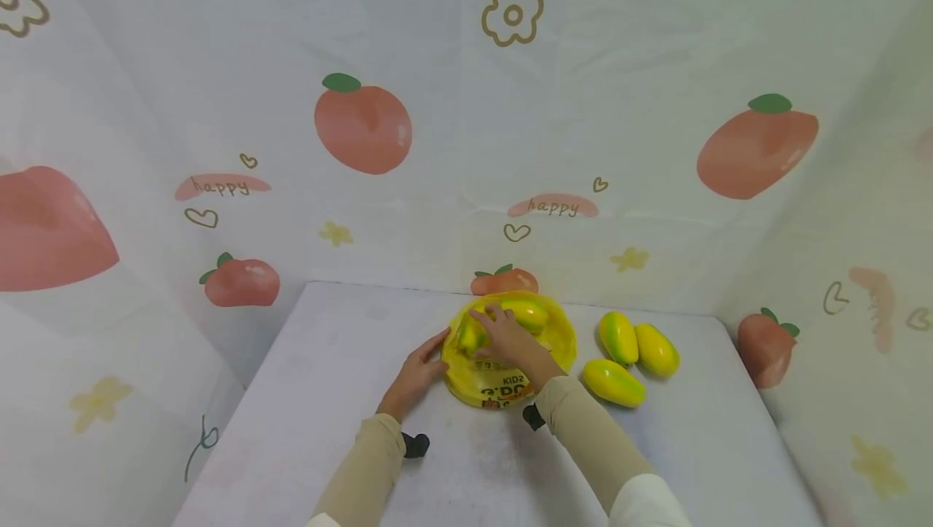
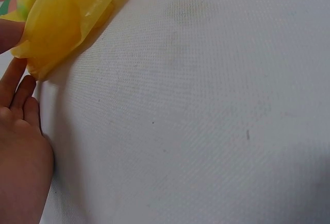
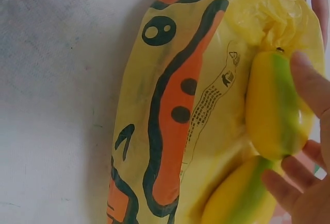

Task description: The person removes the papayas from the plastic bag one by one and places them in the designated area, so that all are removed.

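A round, yellow plastic bag with a duck print lies spread on the table, its edge standing up. Two glossy yellow-green mangoes lie inside it: a left mango and a farther mango. At the bag's left edge my left hand pinches the plastic, thumb inside and fingers outside. My right hand reaches over the left mango. In the right wrist view its thumb is at the mango's side and its spread fingertips are by the mango's lower end, not curled round it.
Three more mangoes lie to the right of the bag: an upright mango, a right mango and a nearer mango. A white table carries everything. Behind and beside it hangs a fruit-patterned cloth.
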### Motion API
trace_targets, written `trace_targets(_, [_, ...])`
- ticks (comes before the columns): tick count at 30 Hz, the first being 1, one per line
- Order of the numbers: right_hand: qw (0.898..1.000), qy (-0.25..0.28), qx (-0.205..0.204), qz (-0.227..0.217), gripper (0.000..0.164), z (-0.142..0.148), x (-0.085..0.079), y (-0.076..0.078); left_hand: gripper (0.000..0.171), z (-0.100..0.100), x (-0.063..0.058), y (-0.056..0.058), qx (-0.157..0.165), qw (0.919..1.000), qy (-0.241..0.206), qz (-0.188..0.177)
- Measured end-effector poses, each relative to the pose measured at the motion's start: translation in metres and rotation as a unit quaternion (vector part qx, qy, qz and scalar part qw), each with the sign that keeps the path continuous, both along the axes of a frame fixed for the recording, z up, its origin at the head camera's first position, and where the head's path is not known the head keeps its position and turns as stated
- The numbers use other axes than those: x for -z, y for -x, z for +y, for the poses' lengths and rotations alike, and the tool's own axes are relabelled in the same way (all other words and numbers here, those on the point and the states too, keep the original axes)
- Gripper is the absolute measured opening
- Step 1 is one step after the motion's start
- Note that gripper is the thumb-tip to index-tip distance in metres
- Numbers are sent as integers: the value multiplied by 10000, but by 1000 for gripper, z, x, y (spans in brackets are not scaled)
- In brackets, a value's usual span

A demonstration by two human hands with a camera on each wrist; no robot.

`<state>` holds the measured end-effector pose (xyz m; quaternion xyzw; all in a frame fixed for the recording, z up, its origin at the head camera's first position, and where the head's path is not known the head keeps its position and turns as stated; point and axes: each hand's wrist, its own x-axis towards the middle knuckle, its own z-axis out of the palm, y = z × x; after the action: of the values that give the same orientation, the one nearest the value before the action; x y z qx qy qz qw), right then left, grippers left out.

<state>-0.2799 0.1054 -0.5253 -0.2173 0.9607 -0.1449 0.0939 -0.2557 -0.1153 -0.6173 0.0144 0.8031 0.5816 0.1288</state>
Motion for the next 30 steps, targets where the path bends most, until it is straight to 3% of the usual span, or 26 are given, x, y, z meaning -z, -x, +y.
trace_targets(12, [9996,-18,124,238,68,3,2,-2,67,1,-7,-4,11,10000,-24,-18])
trace_targets(30, [9986,-381,197,319,61,3,8,-3,66,1,-4,-3,6,10000,51,-46])
